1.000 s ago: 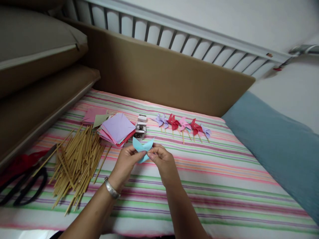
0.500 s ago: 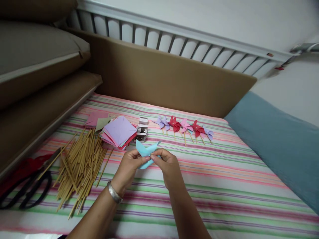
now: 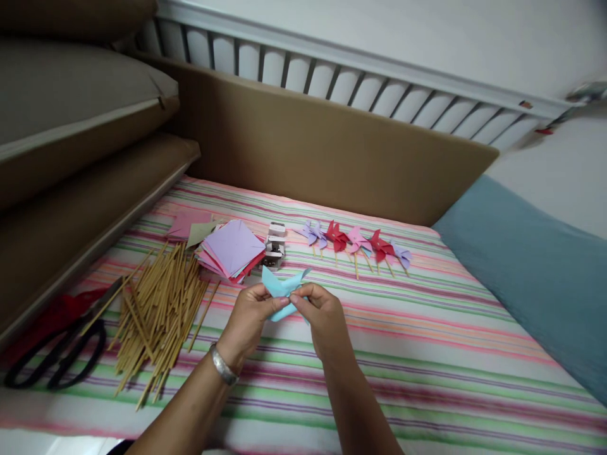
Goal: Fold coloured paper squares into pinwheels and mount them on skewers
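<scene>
A light blue paper pinwheel (image 3: 281,285), its corners folded in toward the middle, is held above the striped cloth. My left hand (image 3: 253,313) pinches it from the left with thumb and fingers. From the right, my right hand (image 3: 320,311) pinches it near the centre, its fingertips close to the left thumb. The fingers hide the pinwheel's middle. Beyond my hands lies a stack of square paper sheets (image 3: 232,248), lilac on top. Small open boxes (image 3: 275,246) with metal bits stand beside the stack.
Thin wooden sticks (image 3: 159,309) lie heaped at the left, next to black-handled scissors (image 3: 71,347) and a red item (image 3: 66,308). Several finished pinwheels (image 3: 358,241) lie in a row at the back. A brown board (image 3: 332,145) stands behind the striped cloth (image 3: 427,366).
Both hands stay pinched on the blue pinwheel, with slight finger movement. The whole view has shifted a little, so everything appears slightly further right.
</scene>
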A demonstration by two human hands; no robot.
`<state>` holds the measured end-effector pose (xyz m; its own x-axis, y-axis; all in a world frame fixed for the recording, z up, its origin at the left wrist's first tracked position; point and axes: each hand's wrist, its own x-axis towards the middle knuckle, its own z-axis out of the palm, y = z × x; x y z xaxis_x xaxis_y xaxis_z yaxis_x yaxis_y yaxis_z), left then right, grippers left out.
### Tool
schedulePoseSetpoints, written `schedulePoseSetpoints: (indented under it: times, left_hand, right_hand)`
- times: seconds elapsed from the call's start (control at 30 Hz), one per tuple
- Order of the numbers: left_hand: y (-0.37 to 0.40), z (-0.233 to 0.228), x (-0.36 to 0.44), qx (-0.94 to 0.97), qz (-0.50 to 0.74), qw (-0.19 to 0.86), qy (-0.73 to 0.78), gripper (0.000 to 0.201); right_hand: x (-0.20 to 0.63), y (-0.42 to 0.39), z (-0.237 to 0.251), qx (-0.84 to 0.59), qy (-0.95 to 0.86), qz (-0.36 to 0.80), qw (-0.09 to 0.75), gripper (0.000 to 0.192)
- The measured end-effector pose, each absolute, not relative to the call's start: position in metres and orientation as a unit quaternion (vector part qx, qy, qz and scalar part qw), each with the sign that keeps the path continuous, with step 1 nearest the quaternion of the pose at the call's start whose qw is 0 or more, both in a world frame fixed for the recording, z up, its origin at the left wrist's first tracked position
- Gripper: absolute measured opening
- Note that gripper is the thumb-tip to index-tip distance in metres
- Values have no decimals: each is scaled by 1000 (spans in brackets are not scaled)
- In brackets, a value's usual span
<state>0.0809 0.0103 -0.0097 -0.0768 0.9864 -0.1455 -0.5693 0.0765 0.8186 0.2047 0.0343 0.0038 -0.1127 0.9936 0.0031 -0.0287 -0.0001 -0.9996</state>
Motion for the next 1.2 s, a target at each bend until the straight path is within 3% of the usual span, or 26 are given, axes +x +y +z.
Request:
schedulePoseSetpoints:
  times: [0.67, 0.9, 1.0, 1.2]
  left_hand:
    - [10, -15, 81, 281, 626, 619, 383, 12]
    - [11, -8, 80, 268, 631, 628, 368, 20]
    - [10, -7, 78, 271, 622, 633, 372, 20]
    - [4, -2, 72, 276, 617, 642, 363, 24]
  right_hand:
    - [205, 33, 3, -455, -533, 532, 475, 8]
    - [202, 33, 5, -451, -536, 527, 480, 11]
    - [201, 31, 6, -418, -534, 548, 489, 20]
    - [201, 24, 13, -397, -593, 515, 475, 62]
